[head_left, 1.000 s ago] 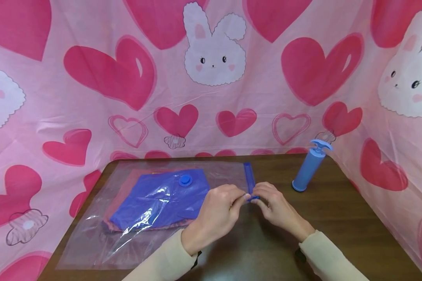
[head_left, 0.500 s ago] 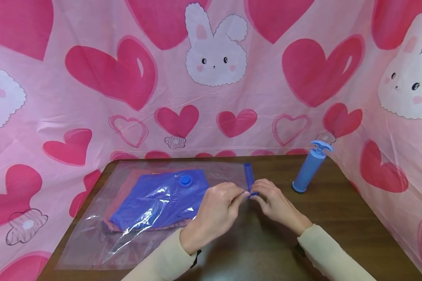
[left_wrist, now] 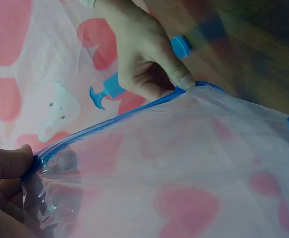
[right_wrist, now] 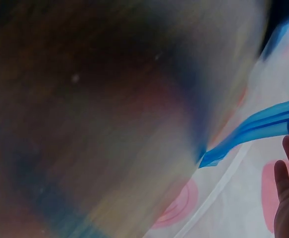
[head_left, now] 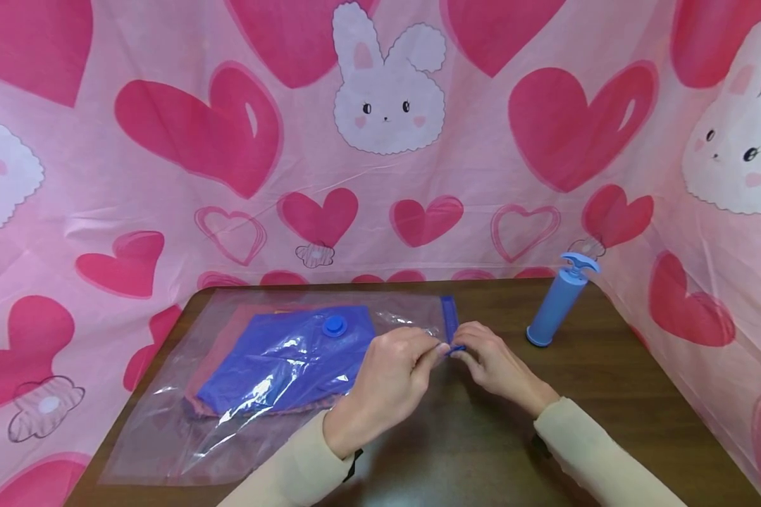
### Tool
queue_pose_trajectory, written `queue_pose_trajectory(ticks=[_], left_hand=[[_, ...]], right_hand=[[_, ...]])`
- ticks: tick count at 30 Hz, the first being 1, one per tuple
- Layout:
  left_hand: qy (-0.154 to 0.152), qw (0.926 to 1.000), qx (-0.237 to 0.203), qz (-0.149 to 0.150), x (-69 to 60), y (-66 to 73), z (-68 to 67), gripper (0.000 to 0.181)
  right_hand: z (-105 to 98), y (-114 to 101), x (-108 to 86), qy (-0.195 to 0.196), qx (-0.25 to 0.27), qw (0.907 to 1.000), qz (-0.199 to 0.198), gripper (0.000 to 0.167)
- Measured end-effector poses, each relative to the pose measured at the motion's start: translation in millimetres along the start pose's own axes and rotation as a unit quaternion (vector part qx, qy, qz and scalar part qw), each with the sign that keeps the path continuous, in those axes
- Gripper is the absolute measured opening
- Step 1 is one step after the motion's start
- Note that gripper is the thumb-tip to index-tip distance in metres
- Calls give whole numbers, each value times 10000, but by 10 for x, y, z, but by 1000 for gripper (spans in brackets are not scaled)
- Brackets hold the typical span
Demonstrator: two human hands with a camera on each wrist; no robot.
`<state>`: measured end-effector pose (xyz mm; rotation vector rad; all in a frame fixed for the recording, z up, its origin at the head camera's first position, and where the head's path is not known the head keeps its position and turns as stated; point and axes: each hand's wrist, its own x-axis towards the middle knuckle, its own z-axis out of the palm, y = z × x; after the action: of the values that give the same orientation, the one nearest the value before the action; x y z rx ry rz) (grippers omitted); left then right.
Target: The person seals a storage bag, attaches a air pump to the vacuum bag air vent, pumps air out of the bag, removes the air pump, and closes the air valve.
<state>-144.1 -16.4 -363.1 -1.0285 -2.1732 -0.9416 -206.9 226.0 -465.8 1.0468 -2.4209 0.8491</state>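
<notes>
A clear vacuum storage bag (head_left: 158, 443) lies flat on the table, with a folded blue cloth (head_left: 292, 370) over a reddish cloth (head_left: 218, 355) inside. Its round blue valve (head_left: 335, 326) sits above the blue cloth. Along the bag's right edge runs a blue zip strip (head_left: 448, 315). My left hand (head_left: 390, 377) pinches the near end of that edge between thumb and fingers. Close beside it, my right hand (head_left: 497, 362) pinches the strip too. The left wrist view shows the strip (left_wrist: 109, 119) stretched between both hands. Whether the zip is joined I cannot tell.
A blue hand pump (head_left: 553, 310) with a T-shaped handle stands upright at the back right of the dark wooden table (head_left: 583, 394). A pink heart-and-rabbit cloth (head_left: 380, 176) surrounds the table's back and sides. Much of the right wrist view is blurred.
Both hands have shifted slightly away from me along the strip, still pinching it. New glints show on the plastic near the strip. The pump stays put.
</notes>
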Motion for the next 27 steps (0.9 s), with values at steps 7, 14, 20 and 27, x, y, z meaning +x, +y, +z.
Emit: queue_pose_trajectory(ticks=[7, 14, 20, 27], left_hand=[[44, 9998, -100, -165, 1, -25, -18, 15], [82, 9993, -145, -323, -3, -28, -31, 11], [49, 9995, -79, -291, -11, -8, -18, 14], [60, 9997, -10, -249, -23, 11, -3, 15]], right_hand=[[-4, 29, 4, -145, 0, 9999, 48, 31], [-2, 49, -34, -67, 51, 9998, 177, 33], [-1, 53, -51, 51, 152, 9997, 184, 35], [-12, 35, -42, -95, 319, 9984, 459, 34]])
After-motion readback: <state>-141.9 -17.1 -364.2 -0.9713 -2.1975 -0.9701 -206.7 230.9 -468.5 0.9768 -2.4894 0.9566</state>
